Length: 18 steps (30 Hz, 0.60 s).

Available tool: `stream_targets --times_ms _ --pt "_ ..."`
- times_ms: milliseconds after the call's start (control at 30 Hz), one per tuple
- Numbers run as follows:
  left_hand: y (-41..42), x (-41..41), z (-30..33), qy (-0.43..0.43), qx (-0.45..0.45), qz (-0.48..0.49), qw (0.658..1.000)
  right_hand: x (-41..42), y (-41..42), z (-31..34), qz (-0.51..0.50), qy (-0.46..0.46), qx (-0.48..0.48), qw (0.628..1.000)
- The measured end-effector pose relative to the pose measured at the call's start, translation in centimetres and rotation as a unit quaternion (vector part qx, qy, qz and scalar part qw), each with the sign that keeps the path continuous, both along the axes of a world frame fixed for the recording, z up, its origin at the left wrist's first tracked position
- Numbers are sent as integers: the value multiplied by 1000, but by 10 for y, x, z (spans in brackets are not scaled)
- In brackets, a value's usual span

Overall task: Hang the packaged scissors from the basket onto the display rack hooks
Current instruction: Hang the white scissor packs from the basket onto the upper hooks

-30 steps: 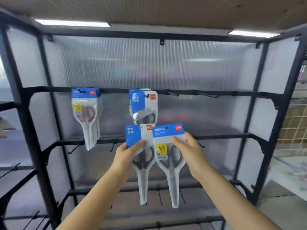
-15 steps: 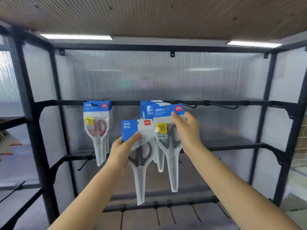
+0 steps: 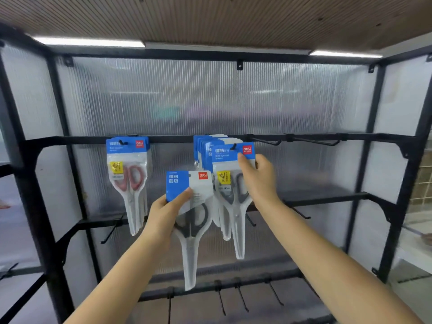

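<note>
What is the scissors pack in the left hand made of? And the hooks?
The scissors pack looks like a printed blue and white cardboard top with clear, shiny plastic: the dark handles show through. The hooks look like thin black metal wire, probably painted.

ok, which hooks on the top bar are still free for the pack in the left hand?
Two bare hooks on the top bar, right of the right hand. The middle hook's stack is crowded; the right hand is at its front pack. The left hook holds red-handled packs. The left hand grips its pack below.
</note>
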State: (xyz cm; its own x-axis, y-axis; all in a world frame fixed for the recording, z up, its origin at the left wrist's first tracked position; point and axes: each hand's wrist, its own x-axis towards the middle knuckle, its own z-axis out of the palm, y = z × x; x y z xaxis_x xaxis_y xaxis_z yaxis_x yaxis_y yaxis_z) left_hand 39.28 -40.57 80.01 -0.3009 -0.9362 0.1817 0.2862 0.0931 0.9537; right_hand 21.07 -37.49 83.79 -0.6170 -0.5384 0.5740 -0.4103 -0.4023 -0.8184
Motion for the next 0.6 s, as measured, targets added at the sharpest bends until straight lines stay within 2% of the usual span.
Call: stream_targets --times_ms 200,600 --pt "3 -2 -1 -12 1 -12 1000 -13 -10 -1 -35 110 15 993" --pt "5 -16 -4 -28 -10 -31 999 -20 -30 2 -43 114 33 992"
